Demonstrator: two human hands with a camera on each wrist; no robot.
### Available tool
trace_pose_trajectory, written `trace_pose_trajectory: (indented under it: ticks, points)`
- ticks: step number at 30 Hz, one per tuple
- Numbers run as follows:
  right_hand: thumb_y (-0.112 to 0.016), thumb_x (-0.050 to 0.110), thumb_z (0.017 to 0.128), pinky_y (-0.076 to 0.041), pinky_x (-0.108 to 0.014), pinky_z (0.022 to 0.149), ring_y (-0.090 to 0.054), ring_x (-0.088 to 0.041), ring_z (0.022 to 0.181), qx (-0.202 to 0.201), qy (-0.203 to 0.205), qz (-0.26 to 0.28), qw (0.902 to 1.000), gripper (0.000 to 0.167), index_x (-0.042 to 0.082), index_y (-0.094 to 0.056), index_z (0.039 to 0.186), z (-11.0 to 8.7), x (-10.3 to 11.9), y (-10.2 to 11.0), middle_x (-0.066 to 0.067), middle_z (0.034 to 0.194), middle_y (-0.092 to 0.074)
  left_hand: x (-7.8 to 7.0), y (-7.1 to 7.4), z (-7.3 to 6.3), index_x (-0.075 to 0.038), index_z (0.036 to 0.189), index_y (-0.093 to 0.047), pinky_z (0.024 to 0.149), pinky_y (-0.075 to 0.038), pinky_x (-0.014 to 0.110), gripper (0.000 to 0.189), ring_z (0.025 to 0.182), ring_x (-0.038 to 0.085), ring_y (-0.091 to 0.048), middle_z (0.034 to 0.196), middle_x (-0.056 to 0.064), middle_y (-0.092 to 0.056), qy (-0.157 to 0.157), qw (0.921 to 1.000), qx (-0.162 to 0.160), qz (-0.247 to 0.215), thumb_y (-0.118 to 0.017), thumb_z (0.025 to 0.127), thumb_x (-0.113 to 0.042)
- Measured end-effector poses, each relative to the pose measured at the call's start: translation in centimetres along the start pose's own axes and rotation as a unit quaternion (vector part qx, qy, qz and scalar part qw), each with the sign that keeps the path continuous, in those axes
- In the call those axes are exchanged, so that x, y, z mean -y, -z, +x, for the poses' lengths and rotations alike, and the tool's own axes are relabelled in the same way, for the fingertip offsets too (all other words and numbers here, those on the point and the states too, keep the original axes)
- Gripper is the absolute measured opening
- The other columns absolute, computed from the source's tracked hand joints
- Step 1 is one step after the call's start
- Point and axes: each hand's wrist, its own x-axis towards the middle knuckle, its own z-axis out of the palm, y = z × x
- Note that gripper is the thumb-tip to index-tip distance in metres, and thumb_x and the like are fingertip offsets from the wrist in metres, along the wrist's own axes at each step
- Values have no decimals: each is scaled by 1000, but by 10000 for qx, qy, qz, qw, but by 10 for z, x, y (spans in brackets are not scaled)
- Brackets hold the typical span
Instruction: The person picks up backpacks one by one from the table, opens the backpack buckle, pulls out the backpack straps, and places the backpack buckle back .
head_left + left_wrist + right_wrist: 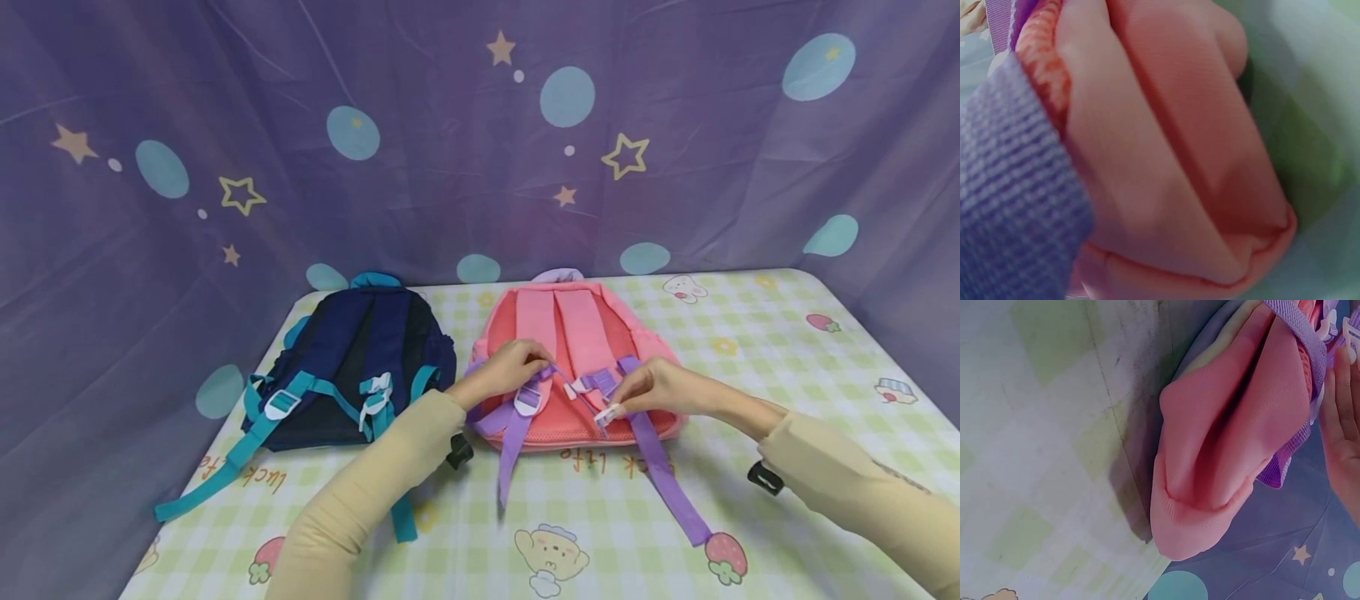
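A pink backpack lies with its shoulder straps upward on the table, its purple webbing trailing toward me. My left hand pinches a thin purple strap over the left part of the bag. With thumb and fingers my right hand holds a white plastic buckle near the bag's lower right. Another white buckle piece sits between the hands. In the left wrist view the pink side of the bag shows behind blurred purple webbing; that hand's grip is out of sight there.
A navy backpack with teal straps and white buckles lies to the left, beside my left forearm. The checked tablecloth covers the table. A purple patterned curtain hangs behind and at the sides.
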Motion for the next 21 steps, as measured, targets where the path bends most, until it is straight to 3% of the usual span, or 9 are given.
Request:
trace_pose_trajectory:
  ticks: [6, 11, 16, 21]
  points:
    - [-69, -1, 87, -44, -18, 59, -55, 1, 72, 57, 126, -37, 9999, 9, -8, -74, 91, -5, 1, -2, -12, 84, -74, 1, 0, -1, 2, 105, -71, 75, -48, 21, 18, 82, 16, -61, 94, 10, -69, -8, 10000, 4, -34, -56, 99, -4]
    - [-70, 2, 88, -47, -19, 63, -60, -1, 74, 23, 5, 2, 10000, 10, -5, -75, 93, -9, 2, -5, -10, 86, -74, 0, 0, -2, 2, 106, -70, 76, -48, 22, 18, 83, 17, -62, 94, 11, -69, 10, 10000, 10, -41, -56, 99, -4]
    - [-70, 1, 88, -51, -20, 67, -61, 0, 80, -355, 62, -338, 9988, 10, -4, -75, 94, -13, 0, -9, -7, 88, -74, -1, -1, -2, 2, 108, -71, 79, -49, 23, 18, 87, 18, -63, 97, 11, -69, 42, 10000, 24, -7, -56, 99, -4]
    - [-70, -4, 85, -49, -20, 61, -56, 1, 77, -862, -22, -644, 9942, 9, -4, -75, 93, -18, -3, -16, -6, 89, -74, -1, -3, -3, 2, 109, -71, 84, -49, 25, 19, 95, 21, -64, 103, 12, -69, 60, 10000, -3, 40, -57, 98, -3]
